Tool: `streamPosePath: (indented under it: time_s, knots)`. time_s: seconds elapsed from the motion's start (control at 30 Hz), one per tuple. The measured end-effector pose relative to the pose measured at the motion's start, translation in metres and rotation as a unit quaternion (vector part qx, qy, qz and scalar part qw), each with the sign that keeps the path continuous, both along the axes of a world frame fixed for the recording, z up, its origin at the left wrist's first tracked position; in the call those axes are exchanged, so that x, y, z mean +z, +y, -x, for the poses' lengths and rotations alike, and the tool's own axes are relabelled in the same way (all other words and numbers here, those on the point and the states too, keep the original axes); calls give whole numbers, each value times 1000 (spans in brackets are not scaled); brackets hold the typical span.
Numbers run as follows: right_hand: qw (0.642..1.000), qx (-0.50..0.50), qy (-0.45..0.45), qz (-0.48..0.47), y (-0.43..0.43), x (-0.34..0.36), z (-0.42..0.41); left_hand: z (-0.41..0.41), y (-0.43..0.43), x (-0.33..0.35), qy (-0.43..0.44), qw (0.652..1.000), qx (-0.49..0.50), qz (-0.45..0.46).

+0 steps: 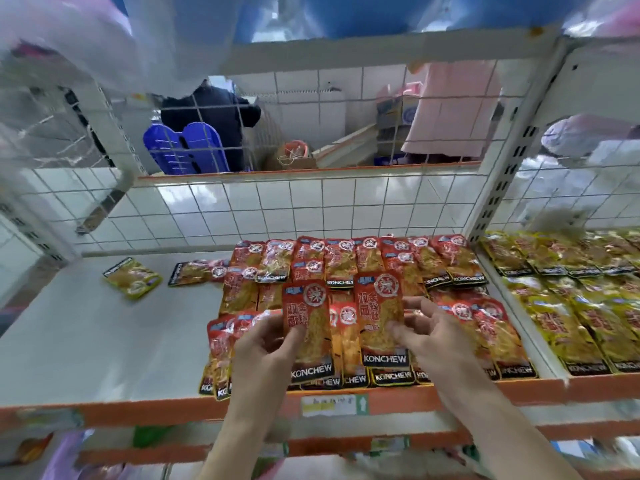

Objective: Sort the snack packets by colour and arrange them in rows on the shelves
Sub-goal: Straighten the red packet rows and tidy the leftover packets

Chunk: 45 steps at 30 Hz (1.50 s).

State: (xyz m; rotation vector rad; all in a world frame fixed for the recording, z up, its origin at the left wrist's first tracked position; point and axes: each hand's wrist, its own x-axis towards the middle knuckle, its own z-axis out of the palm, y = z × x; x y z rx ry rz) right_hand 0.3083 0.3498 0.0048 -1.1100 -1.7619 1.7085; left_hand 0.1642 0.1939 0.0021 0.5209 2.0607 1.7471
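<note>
Several red snack packets (346, 261) lie in overlapping rows on the white shelf (104, 341). My left hand (266, 348) pinches one red packet (308, 327) upright above the front row. My right hand (429, 337) holds a second red packet (379, 317) beside it, thumb on its face. One red packet (197, 271) lies sideways left of the rows. A single yellow packet (133, 277) lies alone further left. Rows of yellow packets (571, 306) fill the neighbouring shelf bay on the right.
A wire grid back panel (311, 209) closes the shelf rear; white uprights (502, 168) divide the bays. The orange front edge (485, 393) carries a price label (332, 405). Behind the grid are blue plastic stools (187, 147) and cardboard boxes. Lower shelves hold other goods.
</note>
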Motion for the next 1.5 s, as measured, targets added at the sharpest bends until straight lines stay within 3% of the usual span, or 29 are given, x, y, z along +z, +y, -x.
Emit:
streamPosePath:
  time_s: [0.4,0.83,1.33,1.5]
  knots:
    - [997,-44,-17,-61,10,12,95,117,17,-7,-5,999,-45,-16]
    - [990,-23,-87,-110,57,-18,112,134,76,-21,25,996,-77,35]
    - [985,36,-127,-108,71,-31,112,130,96,-36,188,964,-106,153]
    - [966,45,-175,-187,71,-36,111,128,94,-36,279,934,-110,192]
